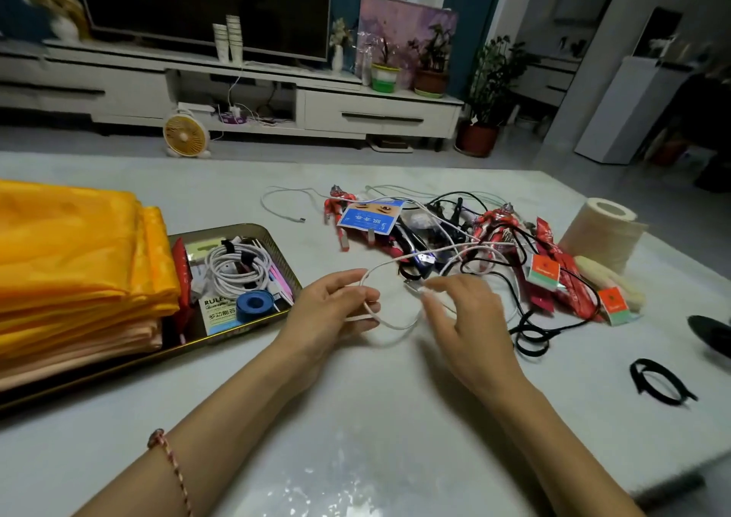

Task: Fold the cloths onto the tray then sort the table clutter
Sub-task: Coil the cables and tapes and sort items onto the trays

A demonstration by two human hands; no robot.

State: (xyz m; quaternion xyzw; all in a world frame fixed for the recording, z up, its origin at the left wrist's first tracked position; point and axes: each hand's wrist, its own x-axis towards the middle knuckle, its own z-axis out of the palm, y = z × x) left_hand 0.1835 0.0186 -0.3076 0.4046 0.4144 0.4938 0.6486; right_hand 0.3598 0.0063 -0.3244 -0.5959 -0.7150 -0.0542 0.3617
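Coiling a white cable (395,324) just right of the tray (221,229), where the folded cloths (71,259) already lie, the left hand (336,307) grips the loop and the right hand (463,318) pinches the plug end; next, I think, more turns and then into the tray.
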